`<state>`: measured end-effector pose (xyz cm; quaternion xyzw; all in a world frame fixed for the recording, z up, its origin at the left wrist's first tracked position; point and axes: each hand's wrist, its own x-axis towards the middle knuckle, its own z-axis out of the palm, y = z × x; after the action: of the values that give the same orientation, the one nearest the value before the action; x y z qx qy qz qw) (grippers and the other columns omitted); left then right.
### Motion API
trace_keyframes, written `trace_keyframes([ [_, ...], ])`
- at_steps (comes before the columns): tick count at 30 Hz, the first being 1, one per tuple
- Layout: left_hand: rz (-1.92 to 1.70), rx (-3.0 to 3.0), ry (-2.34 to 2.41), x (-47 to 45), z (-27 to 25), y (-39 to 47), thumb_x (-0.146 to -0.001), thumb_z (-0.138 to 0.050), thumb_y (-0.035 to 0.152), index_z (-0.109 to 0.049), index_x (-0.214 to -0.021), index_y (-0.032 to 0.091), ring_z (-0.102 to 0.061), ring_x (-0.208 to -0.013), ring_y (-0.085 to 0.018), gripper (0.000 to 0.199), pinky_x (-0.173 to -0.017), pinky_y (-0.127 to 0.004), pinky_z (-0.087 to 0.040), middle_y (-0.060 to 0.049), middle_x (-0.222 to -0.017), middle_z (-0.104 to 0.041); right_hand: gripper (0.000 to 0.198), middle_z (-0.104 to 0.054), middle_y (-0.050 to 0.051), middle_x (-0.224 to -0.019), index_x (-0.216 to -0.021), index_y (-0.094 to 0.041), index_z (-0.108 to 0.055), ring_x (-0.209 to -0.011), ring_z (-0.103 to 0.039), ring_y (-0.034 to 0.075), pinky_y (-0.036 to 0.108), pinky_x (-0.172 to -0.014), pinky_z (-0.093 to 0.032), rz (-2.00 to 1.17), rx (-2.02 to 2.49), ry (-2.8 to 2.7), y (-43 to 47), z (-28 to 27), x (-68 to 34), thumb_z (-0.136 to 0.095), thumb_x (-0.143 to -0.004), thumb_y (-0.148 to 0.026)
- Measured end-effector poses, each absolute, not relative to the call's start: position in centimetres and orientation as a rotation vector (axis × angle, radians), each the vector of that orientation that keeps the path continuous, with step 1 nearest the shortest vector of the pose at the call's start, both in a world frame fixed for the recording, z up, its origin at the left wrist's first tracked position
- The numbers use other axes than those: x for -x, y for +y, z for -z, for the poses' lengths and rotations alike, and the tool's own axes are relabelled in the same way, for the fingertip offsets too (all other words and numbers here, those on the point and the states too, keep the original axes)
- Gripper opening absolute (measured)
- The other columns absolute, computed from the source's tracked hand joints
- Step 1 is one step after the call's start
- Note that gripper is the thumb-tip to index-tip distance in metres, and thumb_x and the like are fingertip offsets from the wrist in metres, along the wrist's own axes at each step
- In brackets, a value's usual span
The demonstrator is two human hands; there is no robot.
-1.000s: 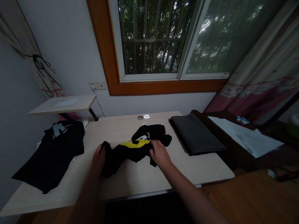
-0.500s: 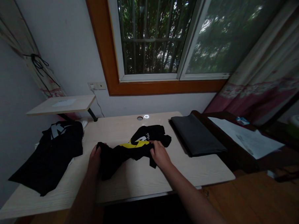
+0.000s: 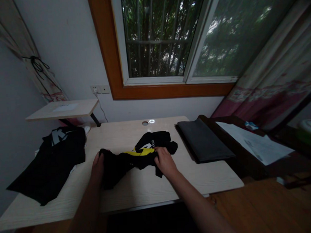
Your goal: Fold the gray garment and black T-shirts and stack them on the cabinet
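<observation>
A crumpled black garment (image 3: 144,161) with a yellow patch and white print lies across the middle of the pale desk (image 3: 138,196). Its exact kind cannot be made out in these folds. My left hand (image 3: 97,167) is closed on the bunched left end, which is lifted a little off the desktop. At the garment's right part, beside the yellow patch, my right hand (image 3: 165,160) pinches the black cloth. The far right portion of the garment rests on the desk beyond my right hand.
Another black garment (image 3: 54,162) with a grey print lies at the desk's left, below a small raised shelf (image 3: 65,109). A dark grey folded case (image 3: 203,140) sits to the right. Farther right, papers (image 3: 252,143) lie on a dark surface. A window is behind.
Both hands keep their hold on the garment and have barely moved. The cloth near my right hand has shifted slightly, and the whole view has moved a little.
</observation>
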<state>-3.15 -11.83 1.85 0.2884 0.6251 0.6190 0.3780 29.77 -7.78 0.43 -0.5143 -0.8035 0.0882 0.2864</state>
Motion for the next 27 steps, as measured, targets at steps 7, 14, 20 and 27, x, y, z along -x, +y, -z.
trace_keyframes([
  [7, -1.526, -0.784, 1.649, 3.4, -1.7, -12.1, -0.081, -0.061, 0.064, -0.069, -0.117, 0.023, -0.068, -0.094, -0.021, 0.055, -0.077, -0.030, -0.055, -0.005, -0.110, -0.073, 0.048, -0.062, 0.010, -0.131, -0.123, -0.021, -0.057, -0.122, -0.050, 0.029, 0.047, -0.102, -0.044, -0.318, 1.299, -2.157, -8.1, -0.7, -30.1, -0.055, -0.077, -0.011],
  [14, -1.475, -0.779, 1.698, 3.0, -2.5, -12.2, -0.084, -0.058, 0.062, -0.069, -0.116, 0.024, -0.066, -0.095, -0.021, 0.051, -0.077, -0.029, -0.052, -0.004, -0.106, -0.071, 0.073, -0.060, 0.008, -0.138, -0.143, -0.023, -0.050, -0.124, -0.047, 0.032, 0.049, -0.103, -0.044, -0.349, 1.278, -2.197, -8.3, -0.9, -30.0, -0.068, -0.072, -0.018],
  [20, -1.466, -0.876, 1.760, 3.4, -1.6, -12.2, -0.087, -0.053, 0.063, -0.069, -0.117, 0.023, -0.066, -0.092, -0.022, 0.052, -0.080, -0.033, -0.053, -0.004, -0.104, -0.071, 0.062, -0.067, 0.008, -0.125, -0.134, -0.024, -0.058, -0.118, -0.052, 0.030, 0.047, -0.102, -0.046, -0.364, 1.320, -2.162, -7.8, -0.6, -29.7, -0.064, -0.074, -0.009],
  [27, -1.414, -0.935, 1.815, 3.5, -1.5, -12.3, -0.091, -0.045, 0.063, -0.068, -0.118, 0.024, -0.065, -0.104, -0.025, 0.052, -0.094, -0.040, -0.052, -0.006, -0.110, -0.071, 0.036, -0.067, 0.007, -0.101, -0.108, -0.021, -0.067, -0.096, -0.062, 0.025, 0.038, -0.090, -0.049, -0.624, 1.421, -1.912, -6.3, -0.6, -29.0, -0.059, -0.074, -0.010],
])
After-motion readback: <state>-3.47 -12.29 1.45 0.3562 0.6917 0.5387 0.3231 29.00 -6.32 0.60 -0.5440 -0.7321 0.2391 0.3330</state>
